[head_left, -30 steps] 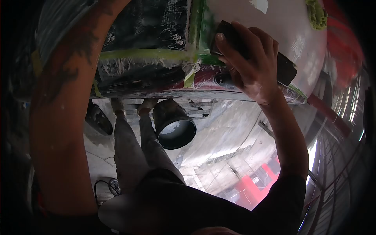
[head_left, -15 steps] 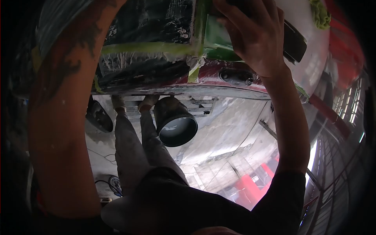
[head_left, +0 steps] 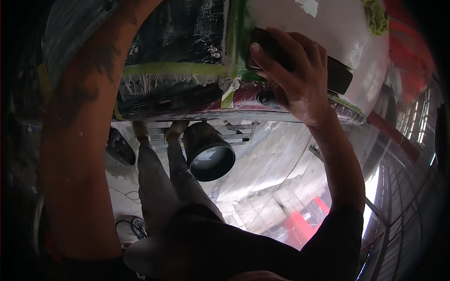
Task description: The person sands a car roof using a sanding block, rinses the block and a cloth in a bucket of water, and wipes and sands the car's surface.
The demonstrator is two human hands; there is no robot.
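My right hand (head_left: pixel 300 77) is wrapped over a long black sanding block (head_left: pixel 341 76), with the thumb along its near left end. The block lies against a curved vehicle panel (head_left: pixel 323 30), whose surface is whitish with a green patch at the left. Yellow-green masking tape (head_left: pixel 173 69) borders a dark, white-smeared section to the left. Of my left side only the tattooed forearm (head_left: pixel 89 103) shows; the hand is beyond the top edge of the view.
Below the panel's edge, a dark bucket (head_left: pixel 212 161) with pale liquid stands by my feet and a slatted grate (head_left: pixel 239 133). A crumpled green cloth (head_left: pixel 376 18) rests on the panel at upper right. A red post (head_left: pixel 393 133) is on the right.
My right hand and the sanding block have slid down the panel towards me and slightly left, uncovering the whitish area above. My left forearm has shifted slightly.
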